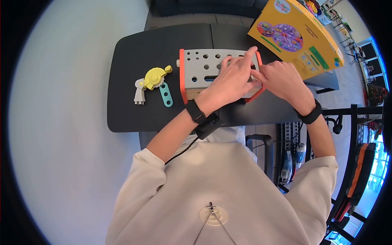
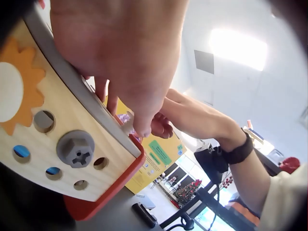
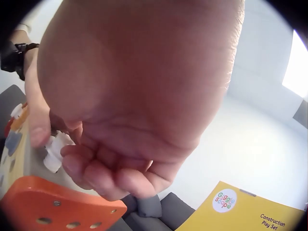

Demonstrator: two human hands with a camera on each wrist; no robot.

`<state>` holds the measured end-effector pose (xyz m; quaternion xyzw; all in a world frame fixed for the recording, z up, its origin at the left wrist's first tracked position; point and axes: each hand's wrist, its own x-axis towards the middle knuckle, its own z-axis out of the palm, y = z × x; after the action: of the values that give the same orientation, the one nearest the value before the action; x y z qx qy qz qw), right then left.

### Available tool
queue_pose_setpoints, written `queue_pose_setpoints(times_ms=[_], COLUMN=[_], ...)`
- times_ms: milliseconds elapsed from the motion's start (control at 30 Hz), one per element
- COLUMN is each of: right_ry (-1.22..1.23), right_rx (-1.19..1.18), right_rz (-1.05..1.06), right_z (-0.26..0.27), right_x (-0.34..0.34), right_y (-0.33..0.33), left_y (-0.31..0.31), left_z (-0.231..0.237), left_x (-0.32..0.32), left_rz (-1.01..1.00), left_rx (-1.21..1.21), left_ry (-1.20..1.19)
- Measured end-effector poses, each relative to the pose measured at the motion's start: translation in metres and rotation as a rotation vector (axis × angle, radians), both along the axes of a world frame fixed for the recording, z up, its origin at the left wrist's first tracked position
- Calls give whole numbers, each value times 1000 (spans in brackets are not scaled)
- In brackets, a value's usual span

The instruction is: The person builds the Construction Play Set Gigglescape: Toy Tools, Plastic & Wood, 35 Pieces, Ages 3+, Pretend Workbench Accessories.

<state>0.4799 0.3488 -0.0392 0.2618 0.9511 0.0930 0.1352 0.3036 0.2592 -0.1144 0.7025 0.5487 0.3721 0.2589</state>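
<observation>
A toy workbench has a grey top [image 1: 200, 61] with holes, orange end panels [image 1: 182, 77] and pale wooden sides [image 2: 62, 130]. My left hand [image 1: 232, 79] lies over the right part of this top, fingers spread, thumb near the right end. Beside it, my right hand [image 1: 283, 81] curls its fingers and pinches a small white plastic piece [image 3: 57, 151], which the right wrist view shows close to the left thumb [image 3: 39, 132]. A grey bolt head [image 2: 76, 148] sits in the near wooden side. The hands hide much of the white piece.
Left of the workbench lie a yellow and white toy piece [image 1: 154, 78] and a teal strip [image 1: 166, 94] with holes. A large yellow box [image 1: 294, 36] stands at the back right. The dark table [image 1: 134, 114] ends close to the person's body.
</observation>
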Motion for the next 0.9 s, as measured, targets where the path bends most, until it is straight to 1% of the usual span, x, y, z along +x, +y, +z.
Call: queue_pose_setpoints(times_ms=[33,67,133,167,233,267,333,367,433,467,533,600,667,733,767,833,867,900], right_ry=[137,136,608,608,495,495,-70,-69,36,35,543,545,546,-104,-103,25,24,297], right_rx=[-21,-20,-81,-81,-112,-112,24,22,-15,-14,-33,-46,-57,4,3,-47,-47,-55], right_rz=[7,8,239,238,171,170,7,8,17,18,179,190,199,-72,-70,-111,-111,24], right_z=[1,1,1,-2,-11,-11,-11,-8,-1,-2,-9,-16,-18,-19,-16,-6,-8,-13], right_x=[4,5,4,5,5,3,-4,-4,-1,2,7,4,-1,-7,-7,-4,0,4], right_y=[0,-4,-11,-10,-5,-3,1,-1,-4,-6,-9,-8,-4,1,-1,-6,-7,-7], left_y=[2,3,4,3,0,-3,-4,-3,0,2,2,1,-2,-4,-3,0,1,2], left_z=[-6,-11,-14,-12,-4,2,3,-2,-10,-14,-15,-8,0,1,-1,-10,-15,-21], left_x=[-2,-5,-7,-8,-5,0,5,5,2,0,-5,-9,0,5,4,1,-1,-3], left_rz=[2,-27,-57,-45,-34,-5,25,33,47,12,-24,-38,-5,30,32,37,5,-27], left_rx=[1,33,64,51,39,36,32,39,48,80,112,39,44,45,31,15,69,123], left_ry=[-1,-4,-6,-18,-28,12,52,36,20,35,48,-31,12,54,39,21,31,40])
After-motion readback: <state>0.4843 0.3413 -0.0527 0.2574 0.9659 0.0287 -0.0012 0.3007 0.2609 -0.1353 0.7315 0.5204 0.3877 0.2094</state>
